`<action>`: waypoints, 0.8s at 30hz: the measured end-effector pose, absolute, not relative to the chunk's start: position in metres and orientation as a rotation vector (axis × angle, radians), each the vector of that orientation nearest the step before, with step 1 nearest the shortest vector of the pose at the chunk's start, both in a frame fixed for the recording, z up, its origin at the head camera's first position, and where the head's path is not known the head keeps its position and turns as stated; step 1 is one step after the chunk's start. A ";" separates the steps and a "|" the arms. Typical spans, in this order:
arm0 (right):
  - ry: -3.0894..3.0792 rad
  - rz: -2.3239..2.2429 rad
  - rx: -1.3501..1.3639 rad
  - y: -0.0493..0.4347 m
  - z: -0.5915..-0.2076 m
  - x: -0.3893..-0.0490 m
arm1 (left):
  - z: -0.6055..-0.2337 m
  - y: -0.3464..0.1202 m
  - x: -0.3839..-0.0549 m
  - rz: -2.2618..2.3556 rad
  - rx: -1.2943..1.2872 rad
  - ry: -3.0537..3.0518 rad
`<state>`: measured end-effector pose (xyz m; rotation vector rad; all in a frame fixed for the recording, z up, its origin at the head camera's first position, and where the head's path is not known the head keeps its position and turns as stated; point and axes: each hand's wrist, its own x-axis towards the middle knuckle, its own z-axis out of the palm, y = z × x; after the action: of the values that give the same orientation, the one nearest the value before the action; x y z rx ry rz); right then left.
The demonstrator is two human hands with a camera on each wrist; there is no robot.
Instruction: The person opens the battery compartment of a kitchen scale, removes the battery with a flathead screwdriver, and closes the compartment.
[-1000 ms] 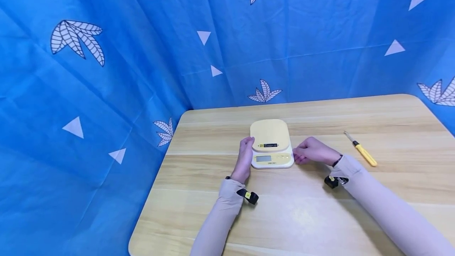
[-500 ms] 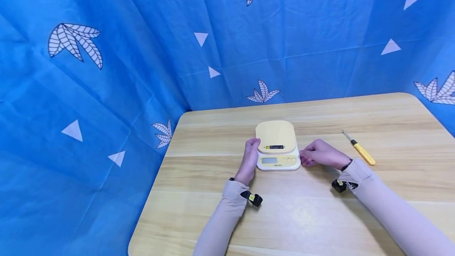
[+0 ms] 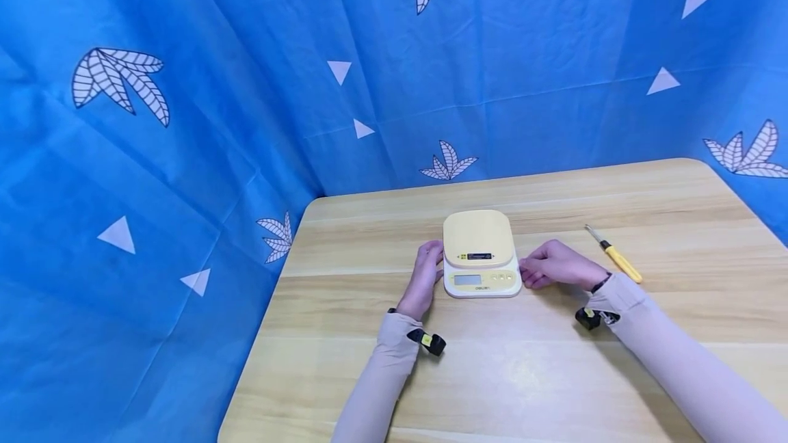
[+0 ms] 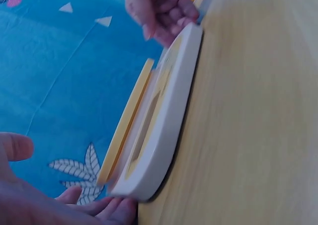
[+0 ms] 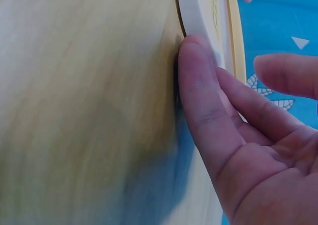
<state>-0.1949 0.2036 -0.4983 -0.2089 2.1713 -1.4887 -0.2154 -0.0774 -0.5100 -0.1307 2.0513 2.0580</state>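
A kitchen scale [image 3: 477,234] with a pale yellow platform and white base lies flat on the table, its display and buttons facing me. Its white edge [image 4: 171,145] shows side-on in the left wrist view. My left hand [image 3: 425,275] is at the scale's left side, fingertips right at the base and thumb [image 4: 17,146] held away from it. On the opposite side, my right hand [image 3: 557,265] has its fingers touching the base near the front right corner. The right thumb [image 5: 288,75] stands apart from the scale in the right wrist view.
A yellow-handled screwdriver [image 3: 615,255] lies on the wooden table [image 3: 345,306], right of the scale and beyond my right wrist. A blue curtain [image 3: 246,87] with leaf and triangle prints hangs behind and to the left of the table.
The scale has shifted to the right along the table, and both hands moved with it. Since half a second ago, my left thumb has come off the scale's side and that hand drew slightly left.
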 end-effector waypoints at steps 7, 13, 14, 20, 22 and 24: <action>2.256 -1.446 -0.188 0.203 -0.491 -0.204 | -0.506 -0.092 -0.229 2.058 -0.134 1.945; 2.270 -1.479 -0.167 0.199 -0.490 -0.214 | -0.508 -0.090 -0.240 2.098 -0.138 1.884; 2.270 -1.492 -0.159 0.198 -0.490 -0.216 | -0.509 -0.089 -0.241 2.103 -0.139 1.875; 2.280 -1.545 -0.091 0.193 -0.489 -0.221 | -0.508 -0.083 -0.241 2.107 -0.122 1.874; 2.280 -1.561 -0.085 0.191 -0.489 -0.222 | -0.508 -0.082 -0.240 2.107 -0.112 1.875; 2.275 -1.582 -0.085 0.190 -0.490 -0.222 | -0.508 -0.080 -0.239 2.104 -0.099 1.877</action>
<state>-0.2221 0.1898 -0.4900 -0.0851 2.2749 -1.5823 -0.2393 -0.0802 -0.5079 -0.0990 1.8766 2.1042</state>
